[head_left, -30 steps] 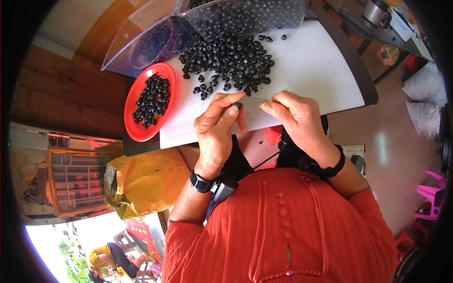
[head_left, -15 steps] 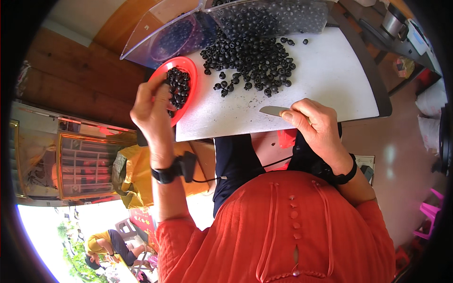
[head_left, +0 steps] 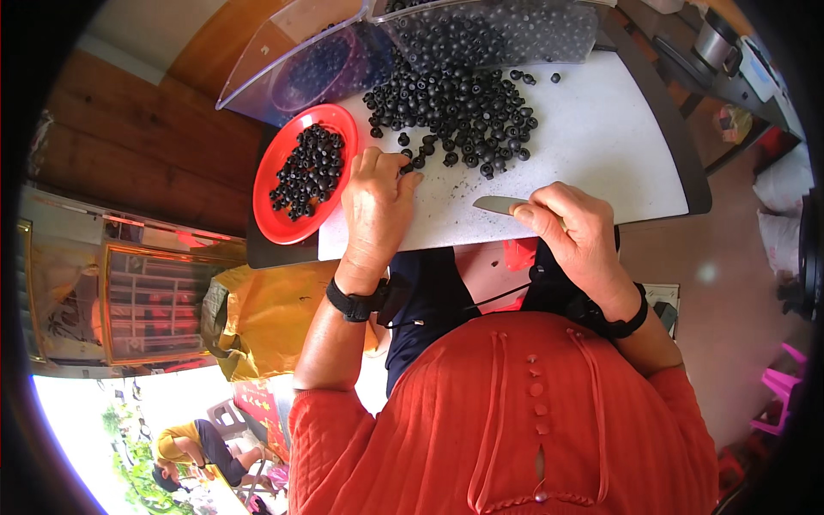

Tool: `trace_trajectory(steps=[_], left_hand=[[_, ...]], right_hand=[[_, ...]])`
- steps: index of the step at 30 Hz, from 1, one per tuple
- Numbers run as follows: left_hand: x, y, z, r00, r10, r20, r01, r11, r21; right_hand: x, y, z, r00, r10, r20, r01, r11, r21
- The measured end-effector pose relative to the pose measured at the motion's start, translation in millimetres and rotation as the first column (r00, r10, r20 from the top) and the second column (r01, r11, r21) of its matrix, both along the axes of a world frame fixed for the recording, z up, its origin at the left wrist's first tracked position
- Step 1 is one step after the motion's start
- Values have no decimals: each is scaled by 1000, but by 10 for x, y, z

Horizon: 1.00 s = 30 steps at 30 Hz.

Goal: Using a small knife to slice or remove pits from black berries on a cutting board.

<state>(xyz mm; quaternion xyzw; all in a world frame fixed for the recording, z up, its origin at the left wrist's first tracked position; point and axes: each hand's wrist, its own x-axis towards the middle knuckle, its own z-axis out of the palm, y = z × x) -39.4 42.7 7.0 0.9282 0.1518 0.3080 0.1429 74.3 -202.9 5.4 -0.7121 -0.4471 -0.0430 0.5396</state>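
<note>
My left hand (head_left: 378,197) reaches to the near left edge of a heap of small black round pieces (head_left: 463,112), some with a short neck or hole. Its thumb and forefinger close around one small black piece (head_left: 407,168), partly hidden by the fingers. In my right hand (head_left: 573,227) is a small knife (head_left: 499,204), its short blade pointing left just over the white board (head_left: 592,129). To the left of my left hand stands a red oval plate (head_left: 265,196) holding many more of the black pieces (head_left: 311,167).
A clear plastic bin (head_left: 292,51) with black pieces inside stands at the far side of the board. Dark specks lie on the board before the heap. A yellow bag (head_left: 266,318) is at the lower left. Farther off, a person in yellow (head_left: 184,442) sits outside.
My left hand has moved right from over the red plate to the heap's near edge, where its fingers close on a piece. The right hand with the knife has barely moved.
</note>
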Motion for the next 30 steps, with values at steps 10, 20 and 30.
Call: trace_trajectory(steps=[10, 20, 30], left_hand=[[-16, -8, 39, 998, -34, -54, 37, 997, 62], [-99, -125, 12, 996, -84, -22, 86, 990, 113], [-187, -509, 72, 932, -174, 318, 360, 342, -868]], right_hand=[[4, -13, -10, 1000, -6, -16, 6, 1000, -1], [18, 15, -8, 1000, -21, -13, 20, 1000, -10], [-6, 63, 46, 996, -33, -89, 26, 996, -88]])
